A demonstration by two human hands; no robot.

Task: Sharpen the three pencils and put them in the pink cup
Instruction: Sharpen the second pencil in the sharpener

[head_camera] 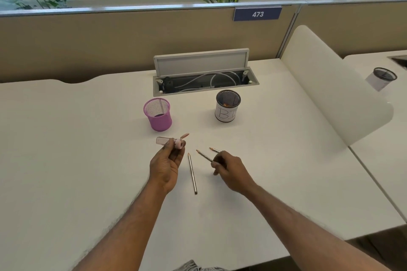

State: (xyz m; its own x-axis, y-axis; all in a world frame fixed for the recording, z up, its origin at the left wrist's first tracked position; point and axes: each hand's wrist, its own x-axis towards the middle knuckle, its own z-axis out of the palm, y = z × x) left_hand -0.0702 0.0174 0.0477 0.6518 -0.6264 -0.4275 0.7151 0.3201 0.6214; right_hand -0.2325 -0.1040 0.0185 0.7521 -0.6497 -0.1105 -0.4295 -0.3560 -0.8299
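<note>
My left hand (166, 164) grips a pink pencil sharpener (174, 142) with a clear case and an open lid, raised above the white desk (88, 149). One pencil (192, 173) lies loose on the desk between my hands, tip pointing away. My right hand (231, 168) pinches a second pencil (204, 156), tip pointing up and left. A third pencil (214, 150) lies just behind it, mostly hidden by my fingers. The pink mesh cup (158, 114) stands upright beyond my left hand.
A black mesh cup with a white paper label (227, 105) stands right of the pink cup. Behind both, an open cable hatch (204, 77) is set into the desk. A curved white divider (334, 86) bounds the right side; another mesh cup (382, 78) stands beyond it.
</note>
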